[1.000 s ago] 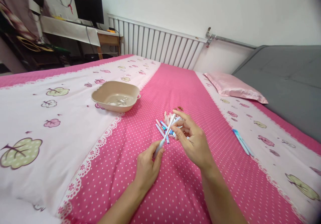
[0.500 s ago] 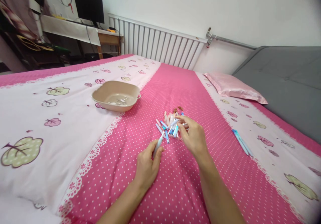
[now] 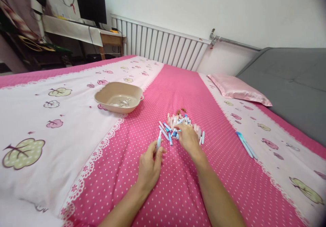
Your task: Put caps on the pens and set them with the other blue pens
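Observation:
My left hand [image 3: 149, 166] is closed round the lower end of a pale blue and white pen barrel [image 3: 159, 142], which stands nearly upright above the pink dotted bedspread [image 3: 178, 193]. My right hand [image 3: 187, 139] lies palm down on a heap of small pen parts [image 3: 175, 125] in blue, pink and white, its fingertips curled into the pile. What those fingers pinch, if anything, is hidden. A beige plastic bowl [image 3: 102, 99] with a few small pale pieces inside sits to the upper left of the heap.
Two blue pens [image 3: 245, 144] lie on the white strip at the right. A pink pillow [image 3: 236, 89] and a grey sofa [image 3: 292, 84] lie beyond them. A radiator [image 3: 163, 47] lines the far wall, with a desk and monitor [image 3: 91, 6] at the back left.
My right hand let go of the upper end of the pen barrel and dropped onto the heap of parts. My left hand kept the barrel and swung it more upright.

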{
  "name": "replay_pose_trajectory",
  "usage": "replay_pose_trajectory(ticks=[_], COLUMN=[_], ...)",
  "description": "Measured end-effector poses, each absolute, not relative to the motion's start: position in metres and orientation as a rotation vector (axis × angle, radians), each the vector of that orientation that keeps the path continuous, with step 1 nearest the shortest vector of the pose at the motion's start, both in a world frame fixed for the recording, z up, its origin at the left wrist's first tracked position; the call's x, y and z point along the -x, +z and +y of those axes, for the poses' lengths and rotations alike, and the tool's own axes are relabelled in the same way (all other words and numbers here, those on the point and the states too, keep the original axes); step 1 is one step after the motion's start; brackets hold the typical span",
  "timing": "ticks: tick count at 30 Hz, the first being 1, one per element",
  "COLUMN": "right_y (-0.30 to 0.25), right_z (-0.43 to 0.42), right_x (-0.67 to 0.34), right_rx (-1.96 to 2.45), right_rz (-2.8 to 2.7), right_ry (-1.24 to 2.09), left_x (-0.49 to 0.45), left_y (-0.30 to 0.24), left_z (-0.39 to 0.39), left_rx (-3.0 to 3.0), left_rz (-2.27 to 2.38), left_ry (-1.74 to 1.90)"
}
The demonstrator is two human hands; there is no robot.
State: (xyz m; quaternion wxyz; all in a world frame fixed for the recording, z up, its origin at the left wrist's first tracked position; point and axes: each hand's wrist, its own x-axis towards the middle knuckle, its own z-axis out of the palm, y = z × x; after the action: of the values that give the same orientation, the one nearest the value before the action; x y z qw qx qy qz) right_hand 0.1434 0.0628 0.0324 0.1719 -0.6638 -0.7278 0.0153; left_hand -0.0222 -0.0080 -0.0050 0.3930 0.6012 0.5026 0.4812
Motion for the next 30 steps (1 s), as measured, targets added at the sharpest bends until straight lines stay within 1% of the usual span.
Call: replay_pose_trajectory(ticks=[7, 13, 17, 26, 30], right_y=[0.032, 0.033, 0.030, 0.033, 0.031], right_z=[0.063, 0.060, 0.060, 0.064, 0.066], right_x=[-0.143, -0.136, -0.131, -0.148, -0.146], right_rx=[1.891, 1.715, 1.704, 1.888, 1.760], right_rz=[-2.062, -2.135, -2.182, -1.998, -2.115], right_ry=[0.091, 0.174, 0.203, 0.056, 0.072], left_x=[0.022, 0.022, 0.023, 0.023, 0.023], left_y=[-0.003, -0.001, -0.001, 0.000, 0.001], left_z=[-0.008, -0.007, -0.007, -0.008, -0.008], left_rx=[-1.505, -1.435, -1.424, -1.422, -1.419], left_rz=[1.287, 1.294, 1.293, 1.314, 1.318], left_ry=[1.228, 1.244, 1.251, 1.240, 1.246])
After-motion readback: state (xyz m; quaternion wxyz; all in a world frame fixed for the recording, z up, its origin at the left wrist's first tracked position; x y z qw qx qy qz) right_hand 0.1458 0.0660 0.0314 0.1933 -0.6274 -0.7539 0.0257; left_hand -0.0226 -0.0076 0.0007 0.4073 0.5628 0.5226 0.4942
